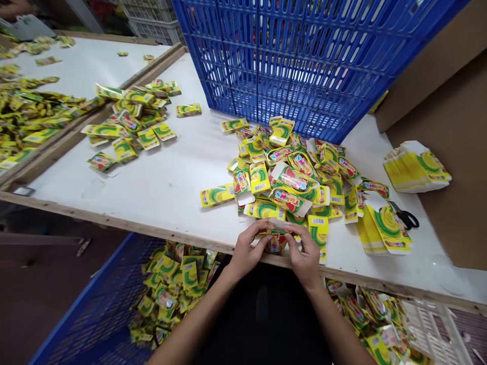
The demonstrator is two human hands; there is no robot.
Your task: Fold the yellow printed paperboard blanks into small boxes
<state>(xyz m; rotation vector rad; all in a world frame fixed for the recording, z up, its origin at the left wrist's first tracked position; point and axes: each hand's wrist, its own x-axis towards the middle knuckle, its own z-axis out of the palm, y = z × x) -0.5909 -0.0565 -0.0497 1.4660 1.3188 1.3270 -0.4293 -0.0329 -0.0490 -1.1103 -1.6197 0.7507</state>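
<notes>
At the near edge of the white table [182,177], my left hand [249,247] and my right hand [304,249] hold one small yellow and green candy box [276,242] between them. The fingers of both hands pinch its upper end, where a pale flap shows. Just beyond my hands lies a heap of similar small boxes [292,177], several with white end flaps sticking out. A yellow box [318,230] stands out right beside my right hand. What is inside the held box is hidden.
A large blue crate [277,66] stands behind the heap. To the right are stacks of flat cartons [388,223], black-handled scissors [408,219] and a brown cardboard box [445,126]. More boxes [129,121] lie left. Below the table, a blue crate [95,304] and a white crate [437,324] hold packs.
</notes>
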